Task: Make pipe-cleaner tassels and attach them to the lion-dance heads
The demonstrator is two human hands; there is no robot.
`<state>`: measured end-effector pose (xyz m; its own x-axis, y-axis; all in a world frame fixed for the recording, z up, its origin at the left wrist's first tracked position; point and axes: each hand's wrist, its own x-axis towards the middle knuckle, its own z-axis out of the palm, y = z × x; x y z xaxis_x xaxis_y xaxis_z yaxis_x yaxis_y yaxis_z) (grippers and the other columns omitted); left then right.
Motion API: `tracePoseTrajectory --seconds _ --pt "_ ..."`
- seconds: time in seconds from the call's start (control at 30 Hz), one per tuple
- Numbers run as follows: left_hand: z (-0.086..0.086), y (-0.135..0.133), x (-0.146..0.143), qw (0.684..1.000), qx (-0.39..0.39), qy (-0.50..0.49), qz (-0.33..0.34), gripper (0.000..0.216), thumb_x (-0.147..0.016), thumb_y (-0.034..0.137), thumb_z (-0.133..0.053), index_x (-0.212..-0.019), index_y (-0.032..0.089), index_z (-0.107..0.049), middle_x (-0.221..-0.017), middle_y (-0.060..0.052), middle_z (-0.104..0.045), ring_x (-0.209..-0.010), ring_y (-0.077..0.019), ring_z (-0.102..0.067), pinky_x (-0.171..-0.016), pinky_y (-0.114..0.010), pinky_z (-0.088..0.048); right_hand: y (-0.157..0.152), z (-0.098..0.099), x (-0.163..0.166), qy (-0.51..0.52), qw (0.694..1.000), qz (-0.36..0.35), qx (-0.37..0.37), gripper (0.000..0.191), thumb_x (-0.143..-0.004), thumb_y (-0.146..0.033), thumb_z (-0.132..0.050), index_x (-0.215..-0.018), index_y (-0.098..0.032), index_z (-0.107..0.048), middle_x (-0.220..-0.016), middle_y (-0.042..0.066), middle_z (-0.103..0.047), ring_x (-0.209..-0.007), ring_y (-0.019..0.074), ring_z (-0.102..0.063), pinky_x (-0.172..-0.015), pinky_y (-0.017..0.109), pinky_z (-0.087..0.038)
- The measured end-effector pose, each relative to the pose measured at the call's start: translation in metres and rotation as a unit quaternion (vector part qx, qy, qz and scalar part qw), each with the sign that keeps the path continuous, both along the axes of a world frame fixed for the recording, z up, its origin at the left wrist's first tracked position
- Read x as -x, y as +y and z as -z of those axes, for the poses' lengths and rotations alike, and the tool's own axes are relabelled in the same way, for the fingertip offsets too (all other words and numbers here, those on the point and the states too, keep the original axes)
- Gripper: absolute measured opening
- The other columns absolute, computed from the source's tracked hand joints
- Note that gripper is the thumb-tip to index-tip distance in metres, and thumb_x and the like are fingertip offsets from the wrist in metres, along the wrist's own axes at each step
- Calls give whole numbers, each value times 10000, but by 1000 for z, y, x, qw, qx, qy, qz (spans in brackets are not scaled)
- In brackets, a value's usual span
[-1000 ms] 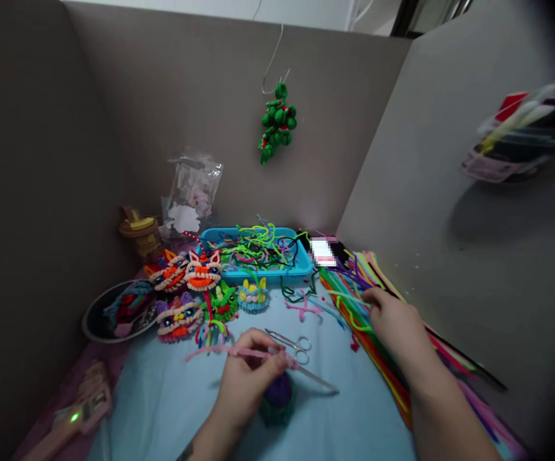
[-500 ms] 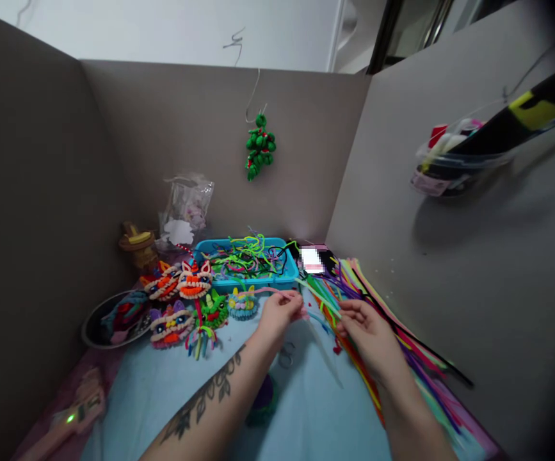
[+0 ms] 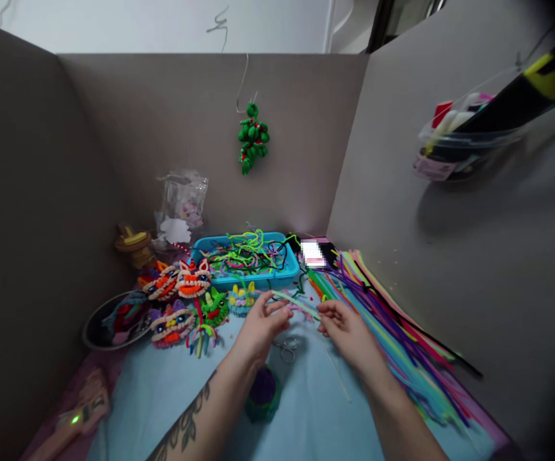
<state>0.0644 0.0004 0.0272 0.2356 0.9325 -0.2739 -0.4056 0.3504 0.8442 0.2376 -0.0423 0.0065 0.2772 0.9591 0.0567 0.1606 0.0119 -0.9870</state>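
Note:
My left hand (image 3: 260,328) and my right hand (image 3: 345,330) meet over the light blue mat (image 3: 176,410), both pinched on a pale green pipe cleaner (image 3: 295,303) that spans between them. A pink pipe cleaner piece (image 3: 301,311) lies just behind it. Under my hands lie small scissors (image 3: 287,349). A purple and teal fuzzy figure (image 3: 262,396) sits on the mat beside my left forearm. To the right runs a long pile of coloured pipe cleaners (image 3: 392,339).
A blue tray (image 3: 287,276) holds pipe cleaner scraps. Several fuzzy animal heads (image 3: 181,298) sit left of it, beside a dark bowl (image 3: 93,331). A glue gun (image 3: 73,422) lies at the front left. A green ornament (image 3: 252,137) hangs on the back partition; grey partitions enclose the desk.
My right hand left the pipe cleaner pile carrying a pale green one and came toward the middle. My left hand let the pink pipe cleaner go and took the green one's other end.

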Motion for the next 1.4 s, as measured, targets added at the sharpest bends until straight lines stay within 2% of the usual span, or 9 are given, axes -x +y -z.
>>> tracePoseTrajectory --seconds 0.17,0.37,0.43,0.57,0.67,0.8,0.93,1.17,1.4 --pt "-3 -13 50 987 -106 109 -47 293 -622 345 -783 -744 128 -628 -614 12 -619 -560 -97 -600 -573 -210 -478 8 -10 36 -75 987 -141 20 211 -715 -284 -544 -874 -175 -630 -780 39 -658 -645 165 -627 -618 295 -506" --pt "-14 -17 94 957 -196 206 -51 191 -721 332 -684 -736 149 -633 -640 -10 -644 -614 -134 -625 -570 -227 -487 21 -27 100 -69 963 -259 35 180 -747 -263 -538 -880 -176 -623 -697 6 -655 -578 126 -594 -566 241 -467" --pt "-23 -14 118 943 -220 247 -24 200 -730 328 -672 -823 151 -652 -702 -30 -674 -625 -144 -629 -555 -231 -481 27 -28 116 -33 968 -247 23 149 -749 -287 -537 -830 -180 -603 -695 7 -653 -570 125 -589 -557 238 -467" --pt "-29 -1 174 885 -251 355 -165 239 -768 350 -623 -924 169 -625 -810 -38 -692 -713 -160 -646 -628 -248 -495 45 -24 129 -54 982 -179 -15 139 -751 -312 -539 -790 -187 -585 -686 14 -651 -599 149 -593 -567 254 -461" --pt "-15 7 200 827 -272 482 -102 125 -756 251 -592 -830 169 -650 -792 -38 -696 -723 -172 -642 -647 -257 -484 61 -19 133 -174 963 -201 -51 91 -740 -259 -543 -718 -190 -598 -684 12 -644 -643 157 -583 -609 257 -434" --pt "6 9 203 778 -302 550 -35 166 -776 158 -516 -827 177 -673 -856 -51 -724 -784 -186 -653 -713 -280 -483 80 -10 144 -266 924 -270 -41 104 -717 -169 -516 -679 -182 -612 -703 17 -650 -679 160 -577 -629 250 -407" --pt "9 6 197 776 -312 547 -41 223 -831 172 -477 -909 187 -686 -913 -61 -729 -822 -188 -659 -755 -285 -489 85 0 156 -266 915 -304 -8 113 -730 -169 -507 -711 -184 -617 -659 -1 -630 -613 146 -552 -567 232 -370" --pt "11 9 198 751 -330 562 -103 244 -861 217 -473 -974 201 -689 -981 -73 -718 -888 -201 -654 -830 -307 -489 77 -9 153 -395 893 -201 -83 116 -760 -135 -492 -689 -189 -566 -805 62 -628 -782 195 -575 -712 288 -401" --pt "15 6 198 763 -305 570 -10 307 -834 131 -454 -1047 204 -663 -1042 -75 -711 -948 -208 -648 -850 -311 -470 76 -19 152 -285 921 -266 14 126 -764 -165 -502 -651 -202 -542 -573 -22 -558 -558 140 -529 -529 232 -336"
